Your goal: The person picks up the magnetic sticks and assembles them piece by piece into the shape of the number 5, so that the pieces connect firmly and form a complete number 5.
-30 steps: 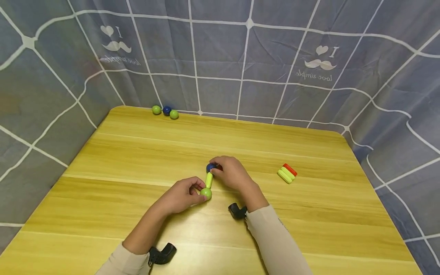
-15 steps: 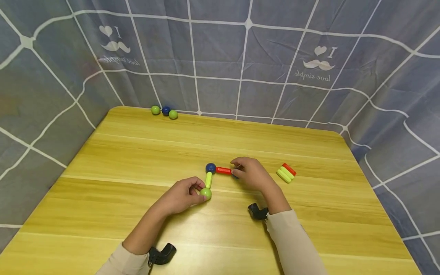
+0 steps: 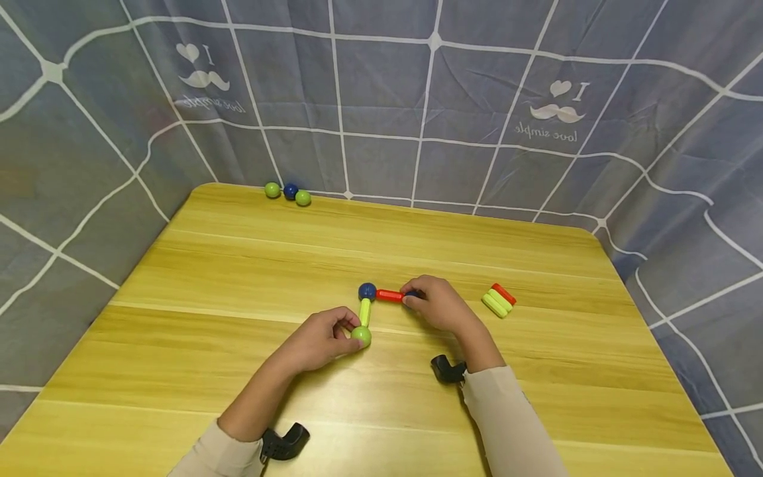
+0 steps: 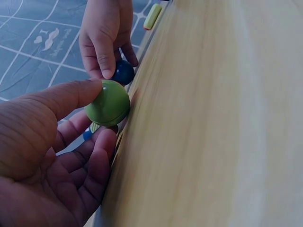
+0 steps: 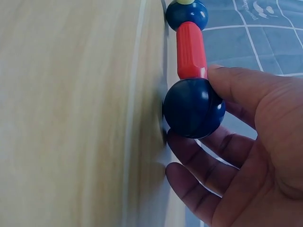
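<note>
Magnetic-looking balls and rods lie joined on the table in an L shape. At the near end is a green ball (image 3: 361, 337), pinched between the thumb and fingers of my left hand (image 3: 318, 339). A yellow-green rod (image 3: 365, 313) runs from it to a dark blue ball (image 3: 367, 291) at the corner. From that corner a red rod (image 3: 390, 295) stretches right to a second blue ball (image 5: 194, 108). My right hand (image 3: 440, 305) holds this second ball, thumb near the rod joint in the right wrist view, and partly hides it in the head view.
Two yellow-green rods (image 3: 497, 304) and a red rod (image 3: 504, 293) lie side by side right of my right hand. At the table's (image 3: 238, 265) back left edge sit two green balls (image 3: 303, 198) and a blue ball (image 3: 290, 191). A grey curtain (image 3: 381, 86) hangs behind.
My right hand has moved right, from the corner ball to the ball at the red rod's far end. The red rod, unseen at first, now shows. My left hand stays on the green ball.
</note>
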A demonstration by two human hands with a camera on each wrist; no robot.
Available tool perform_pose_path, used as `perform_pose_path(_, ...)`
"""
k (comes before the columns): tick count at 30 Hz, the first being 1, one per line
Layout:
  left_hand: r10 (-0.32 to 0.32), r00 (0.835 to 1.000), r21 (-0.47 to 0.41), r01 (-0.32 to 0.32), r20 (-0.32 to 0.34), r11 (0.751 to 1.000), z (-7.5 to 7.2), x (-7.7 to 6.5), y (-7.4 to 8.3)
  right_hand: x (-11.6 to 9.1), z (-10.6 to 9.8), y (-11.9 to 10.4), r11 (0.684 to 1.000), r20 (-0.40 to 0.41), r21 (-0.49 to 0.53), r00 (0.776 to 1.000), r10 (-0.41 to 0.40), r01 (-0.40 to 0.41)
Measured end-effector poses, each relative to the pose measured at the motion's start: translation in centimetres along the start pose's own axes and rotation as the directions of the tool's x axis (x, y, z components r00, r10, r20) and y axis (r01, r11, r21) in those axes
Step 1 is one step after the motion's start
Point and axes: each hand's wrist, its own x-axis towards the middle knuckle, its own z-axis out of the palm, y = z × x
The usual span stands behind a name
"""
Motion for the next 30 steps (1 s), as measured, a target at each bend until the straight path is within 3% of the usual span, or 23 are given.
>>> perform_pose_path(15, -0.001, 1.0, 0.004, 0.001, 0.005, 1.0, -0.1, 0.1, 0.0, -0.5, -0.6, 0.1, 0.999, -0.035, 0.032, 0.999, 0.002, -0.001)
perform_pose_path(19, -0.005, 1.0, 0.005, 0.005, 0.005, 1.0, -0.1, 0.1, 0.1, -1.6, -1.7, 0.5, 0.999, -0.079, 0.051, 0.997, 0.0, 0.004)
perform_pose_path(30, -0.002, 1.0, -0.008, 0.002, 0.006, 1.0, 0.1, 0.2, 0.0, -5.9, -5.7, 3.5, 0.999, -0.201, -0.046, 0.98, -0.005, -0.004)
